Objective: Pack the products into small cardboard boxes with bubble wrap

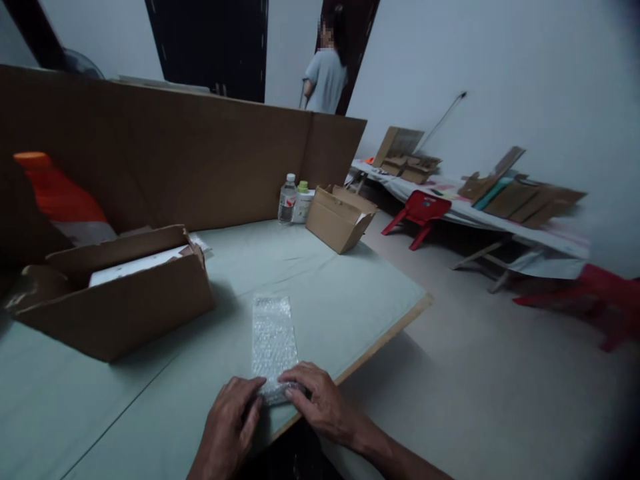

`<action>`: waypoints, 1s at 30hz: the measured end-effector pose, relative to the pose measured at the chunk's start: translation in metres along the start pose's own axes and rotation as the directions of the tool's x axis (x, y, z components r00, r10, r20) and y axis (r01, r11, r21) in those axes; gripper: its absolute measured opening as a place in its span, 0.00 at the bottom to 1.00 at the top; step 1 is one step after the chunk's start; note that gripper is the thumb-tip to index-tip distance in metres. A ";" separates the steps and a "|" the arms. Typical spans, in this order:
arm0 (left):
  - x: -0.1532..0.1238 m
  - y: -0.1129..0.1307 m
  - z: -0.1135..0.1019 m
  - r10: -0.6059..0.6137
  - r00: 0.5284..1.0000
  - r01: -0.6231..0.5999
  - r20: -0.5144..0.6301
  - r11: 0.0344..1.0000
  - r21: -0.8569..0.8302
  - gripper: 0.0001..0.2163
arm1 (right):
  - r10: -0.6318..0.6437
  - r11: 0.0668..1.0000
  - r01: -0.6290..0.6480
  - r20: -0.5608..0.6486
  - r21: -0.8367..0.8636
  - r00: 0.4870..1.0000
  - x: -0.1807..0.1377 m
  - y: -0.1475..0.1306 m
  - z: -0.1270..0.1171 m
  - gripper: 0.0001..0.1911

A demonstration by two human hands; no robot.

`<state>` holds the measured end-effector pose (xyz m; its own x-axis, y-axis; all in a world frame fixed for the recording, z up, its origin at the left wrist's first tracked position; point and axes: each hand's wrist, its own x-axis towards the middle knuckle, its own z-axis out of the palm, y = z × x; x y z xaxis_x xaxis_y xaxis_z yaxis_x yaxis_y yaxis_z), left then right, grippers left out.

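A strip of clear bubble wrap (274,333) lies flat on the pale green table (345,293), its near end thicker, as if folded or rolled over. What might be inside that end cannot be made out. My left hand (231,417) grips the near left corner between thumb and curled fingers. On the near right corner, my right hand (317,400) is closed the same way, fingers on top and thumb at the near side. Both hands rest close to the table's front edge.
An open cardboard box (160,303) holding white items stands at the left, with an orange-capped bottle (65,193) behind it. A water bottle (287,200), a white bottle (303,204) and a smaller cardboard box (335,220) stand at the back. A cardboard partition (215,160) rises behind; a person (326,77) is beyond.
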<state>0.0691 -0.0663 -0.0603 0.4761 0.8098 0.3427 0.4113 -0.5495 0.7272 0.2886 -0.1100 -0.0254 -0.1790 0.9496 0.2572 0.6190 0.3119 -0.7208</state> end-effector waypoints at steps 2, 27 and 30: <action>0.007 -0.007 0.009 -0.048 0.999 0.049 -0.021 0.998 0.027 0.12 | -0.023 0.995 0.015 -0.086 -0.094 0.996 -0.003 -0.002 -0.005 0.15; 0.029 0.000 -0.013 -0.065 0.994 0.086 -0.091 0.965 0.246 0.14 | -0.224 0.906 0.249 0.111 -0.343 0.968 0.028 0.002 0.003 0.15; 0.013 0.007 -0.021 0.009 0.999 -0.004 -0.033 0.987 0.163 0.18 | -0.167 0.961 0.184 0.096 -0.205 0.981 0.033 0.003 0.006 0.12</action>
<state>0.0618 -0.0556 -0.0382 0.4539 0.8111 0.3688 0.5308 -0.5786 0.6193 0.2802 -0.0780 -0.0228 -0.3525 0.8826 0.3112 0.7188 0.4683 -0.5139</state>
